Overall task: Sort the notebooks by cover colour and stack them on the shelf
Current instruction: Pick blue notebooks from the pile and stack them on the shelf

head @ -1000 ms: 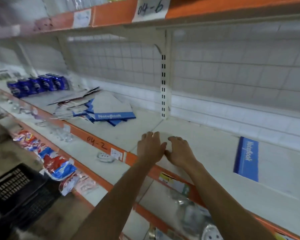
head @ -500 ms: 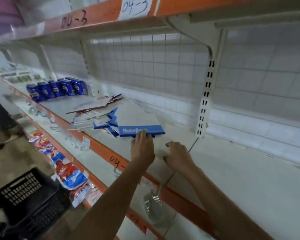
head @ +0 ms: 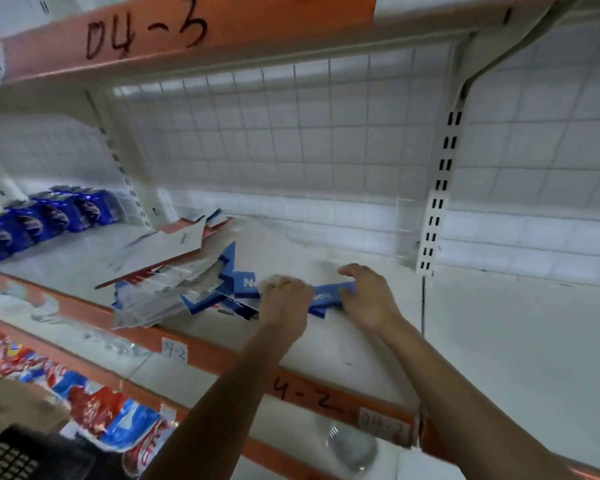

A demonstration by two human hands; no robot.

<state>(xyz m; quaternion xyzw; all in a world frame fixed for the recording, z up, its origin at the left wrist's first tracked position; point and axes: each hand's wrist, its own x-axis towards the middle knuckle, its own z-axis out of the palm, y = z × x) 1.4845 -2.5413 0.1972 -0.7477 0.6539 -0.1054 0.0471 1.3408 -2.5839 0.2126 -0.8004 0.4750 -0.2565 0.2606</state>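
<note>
A messy pile of notebooks (head: 174, 282) lies on the white shelf (head: 499, 341), left of the middle; some covers are white and blue, others show red edges. The top notebook (head: 328, 296), white with a blue "NoteBook" band, sits at the pile's right end. My left hand (head: 284, 303) grips its near edge with curled fingers. My right hand (head: 371, 296) holds its right end, thumb up and fingers curled over the blue band.
Blue snack packets (head: 45, 220) line the shelf's far left. A slotted upright (head: 437, 195) and wire grid back the shelf. Orange rails labelled 04-2 and 04-3 edge the shelves. Red and blue packets (head: 94, 407) fill the shelf below; a black crate (head: 11, 459) stands on the floor.
The view swung left toward the pile. Both hands moved from the bare shelf up to the top blue-banded notebook and took hold of it.
</note>
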